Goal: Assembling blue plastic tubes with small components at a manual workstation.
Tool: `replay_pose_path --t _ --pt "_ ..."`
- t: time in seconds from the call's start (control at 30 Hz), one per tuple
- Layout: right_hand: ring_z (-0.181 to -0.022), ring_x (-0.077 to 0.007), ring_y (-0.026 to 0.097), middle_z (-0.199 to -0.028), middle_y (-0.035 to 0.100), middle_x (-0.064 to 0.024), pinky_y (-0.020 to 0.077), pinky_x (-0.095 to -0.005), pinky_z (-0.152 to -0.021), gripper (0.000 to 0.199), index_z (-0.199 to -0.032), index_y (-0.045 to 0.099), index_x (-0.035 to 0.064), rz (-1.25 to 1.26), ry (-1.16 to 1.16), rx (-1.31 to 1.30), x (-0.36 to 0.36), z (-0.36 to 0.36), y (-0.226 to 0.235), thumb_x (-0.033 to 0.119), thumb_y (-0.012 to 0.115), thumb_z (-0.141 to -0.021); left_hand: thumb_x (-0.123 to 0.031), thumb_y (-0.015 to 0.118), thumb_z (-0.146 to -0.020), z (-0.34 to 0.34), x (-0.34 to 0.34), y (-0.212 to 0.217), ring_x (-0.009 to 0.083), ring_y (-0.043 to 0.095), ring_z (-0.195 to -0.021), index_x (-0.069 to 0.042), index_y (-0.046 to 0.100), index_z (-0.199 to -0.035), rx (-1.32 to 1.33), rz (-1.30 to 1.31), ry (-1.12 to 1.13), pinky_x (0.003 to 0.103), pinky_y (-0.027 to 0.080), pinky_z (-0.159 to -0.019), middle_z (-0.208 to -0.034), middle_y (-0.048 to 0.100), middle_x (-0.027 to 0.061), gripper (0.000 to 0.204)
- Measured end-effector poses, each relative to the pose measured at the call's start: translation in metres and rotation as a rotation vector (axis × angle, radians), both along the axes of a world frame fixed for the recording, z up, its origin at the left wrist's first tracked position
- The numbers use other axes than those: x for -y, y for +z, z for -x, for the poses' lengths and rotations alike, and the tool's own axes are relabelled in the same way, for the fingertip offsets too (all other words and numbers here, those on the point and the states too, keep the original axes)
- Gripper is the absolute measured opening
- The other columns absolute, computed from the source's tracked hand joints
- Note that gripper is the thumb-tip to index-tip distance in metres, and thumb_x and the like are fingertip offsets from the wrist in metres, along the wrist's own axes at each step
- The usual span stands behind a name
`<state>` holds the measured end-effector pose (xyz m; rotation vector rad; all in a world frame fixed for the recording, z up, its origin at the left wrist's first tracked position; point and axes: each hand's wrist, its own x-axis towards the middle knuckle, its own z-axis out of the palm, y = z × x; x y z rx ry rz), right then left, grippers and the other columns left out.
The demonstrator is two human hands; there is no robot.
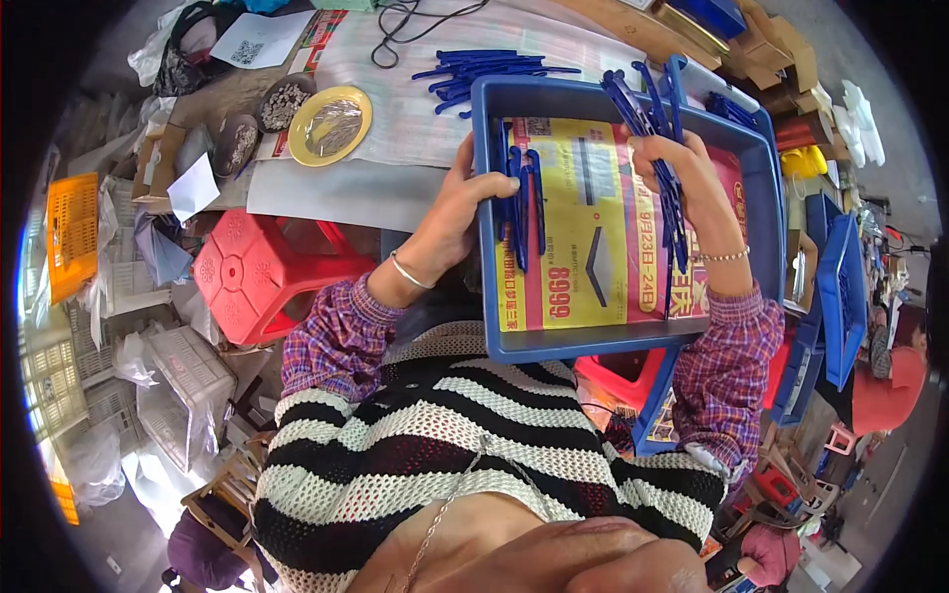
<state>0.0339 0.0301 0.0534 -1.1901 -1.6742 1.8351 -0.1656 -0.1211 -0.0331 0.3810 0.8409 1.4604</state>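
Note:
A shallow blue plastic tray (613,346), its bottom lined with a printed yellow-and-pink sheet (568,267), is tilted in front of my body. My left hand (450,212) grips its left rim, thumb over the edge and fingers hidden behind the wall. A few slender blue strips with hooked ends (521,212) lie inside by that thumb. Above the tray's right half, my right hand (692,178) is closed round a bundle of the same blue strips (670,203), which point up past the far rim and down into the tray. A loose pile of blue strips (479,71) rests on the table beyond.
On the table (425,128) are a yellow dish of small metal pins (341,128), dark bowls of small parts (287,104) and a black cable (400,30). Another tray with blue strips (727,109) stands behind. A red stool (267,272) is at left; blue crates (840,296) are at right.

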Motion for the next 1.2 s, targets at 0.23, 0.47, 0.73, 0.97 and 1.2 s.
replay_pose_path --t 0.23,0.47,0.73,0.97,1.2 --pt "-0.05 -0.0059 0.044 -0.063 0.053 -0.0006 0.0328 -0.02 -0.044 0.026 -0.096 0.058 -0.0045 0.096 0.059 -0.064 0.01 0.019 0.007 0.013 0.06 -0.077 -0.001 0.058 -0.073 0.013 0.031 0.014 0.0176 0.057 -0.096 -0.005 0.022 -0.138 -0.021 -0.017 0.054 0.032 0.05 -0.084 -0.11 0.053 0.0103 0.075" --pt "-0.051 -0.0054 0.043 -0.063 0.05 0.0007 0.0321 -0.0191 -0.046 0.03 -0.1 0.057 -0.0053 0.117 0.15 -0.104 0.023 0.045 0.024 0.015 0.059 -0.078 -0.001 0.057 -0.072 0.029 0.061 0.024 0.0178 0.057 -0.095 -0.005 0.022 -0.138 -0.016 -0.008 0.116 0.031 0.05 -0.082 -0.112 0.053 0.0109 0.074" --pt "-0.053 -0.0044 0.031 -0.063 0.036 0.0029 0.0257 -0.017 -0.042 0.039 -0.116 0.046 -0.0082 -0.115 0.244 -0.572 0.021 0.031 0.126 0.017 0.053 -0.087 -0.003 0.057 -0.076 0.06 0.099 0.05 0.0168 0.061 -0.087 -0.005 0.04 -0.124 -0.071 0.014 0.243 0.031 0.053 -0.076 -0.104 0.058 0.0085 0.051" --pt "-0.053 -0.002 0.031 -0.065 0.036 0.0034 0.0255 -0.0159 -0.044 0.039 -0.117 0.047 -0.007 -0.281 0.13 -0.44 -0.043 -0.074 0.096 0.014 0.055 -0.086 -0.021 0.056 -0.082 0.04 0.166 0.051 0.0159 0.061 -0.076 -0.003 0.053 -0.109 -0.283 0.214 0.564 0.027 0.051 -0.068 -0.091 0.062 0.0064 0.032" --pt "-0.057 -0.0072 0.045 -0.067 0.055 0.0027 0.0336 -0.0226 -0.052 0.013 -0.072 0.06 0.0039 -0.74 -0.005 0.062 -0.08 -0.11 -0.025 0.016 0.064 -0.073 -0.025 0.054 -0.083 0.001 0.215 0.05 0.0176 0.06 -0.083 -0.002 0.052 -0.114 -0.378 0.215 0.854 0.027 0.048 -0.074 -0.097 0.061 0.0076 0.039"
